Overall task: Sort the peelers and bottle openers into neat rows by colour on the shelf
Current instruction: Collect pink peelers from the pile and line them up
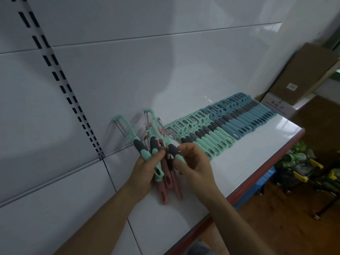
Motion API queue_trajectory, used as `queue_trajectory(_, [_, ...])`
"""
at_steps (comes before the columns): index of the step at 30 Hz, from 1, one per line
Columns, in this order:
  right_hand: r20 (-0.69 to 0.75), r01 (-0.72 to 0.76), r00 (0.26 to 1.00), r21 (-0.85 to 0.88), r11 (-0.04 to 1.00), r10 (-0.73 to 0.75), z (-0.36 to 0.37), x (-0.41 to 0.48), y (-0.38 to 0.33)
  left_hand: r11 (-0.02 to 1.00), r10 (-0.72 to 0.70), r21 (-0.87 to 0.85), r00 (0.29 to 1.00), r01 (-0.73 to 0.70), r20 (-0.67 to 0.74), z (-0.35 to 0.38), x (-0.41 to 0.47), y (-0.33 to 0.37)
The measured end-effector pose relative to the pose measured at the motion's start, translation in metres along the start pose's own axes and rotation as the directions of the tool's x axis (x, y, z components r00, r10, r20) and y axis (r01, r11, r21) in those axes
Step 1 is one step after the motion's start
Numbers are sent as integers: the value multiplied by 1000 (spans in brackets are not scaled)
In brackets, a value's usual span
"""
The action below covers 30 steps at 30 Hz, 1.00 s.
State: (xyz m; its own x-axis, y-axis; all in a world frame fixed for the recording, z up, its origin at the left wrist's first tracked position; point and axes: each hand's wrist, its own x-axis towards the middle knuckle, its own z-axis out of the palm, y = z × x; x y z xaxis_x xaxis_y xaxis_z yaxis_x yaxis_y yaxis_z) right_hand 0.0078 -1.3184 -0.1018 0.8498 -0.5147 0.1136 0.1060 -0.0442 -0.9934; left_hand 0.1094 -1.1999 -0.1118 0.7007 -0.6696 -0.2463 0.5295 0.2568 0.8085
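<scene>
- Left hand (145,168): fingers curled tight round a mixed bunch (156,144) of peelers, mint ones on top and pink peelers (166,183) underneath. The heads fan up toward the back panel.
- Right hand (196,167): part curled, thumb and fingertips pinching the handle of one mint peeler (173,150) at the bunch's right edge.
- Step, my read: picking a mint one out of the bunch to go to its colour row.
- Mint row (211,138) lies on the shelf (239,162) just right of the hands, handles toward the front edge. Blue row (257,116) carries straight on from it, further right.
- Next move calls for freeing that peeler without dragging its neighbours, then laying it at the near end of the mint row, parallel, handle ends flush.
- No pink row on the shelf that I can see; it likely starts left of mint.
- Can't tell whether any piece is a bottle opener.
- Box (303,74) sits beyond the shelf's far end.
</scene>
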Motion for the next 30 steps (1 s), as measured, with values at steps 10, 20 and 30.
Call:
queue_trajectory(10, [-44,184,937,-780,598,-346,-34,32,11,994,57,89,998,-59,32,-6,2,-6])
queue_trajectory(20, [132,304,904,-867,395,-407,-32,46,33,993,51,100,998,-55,46,-8,4,-7])
queue_trajectory(30, [125,273,920,-884,378,-372,-32,44,38,988,42,145,999,-46,32,-8,3,-5])
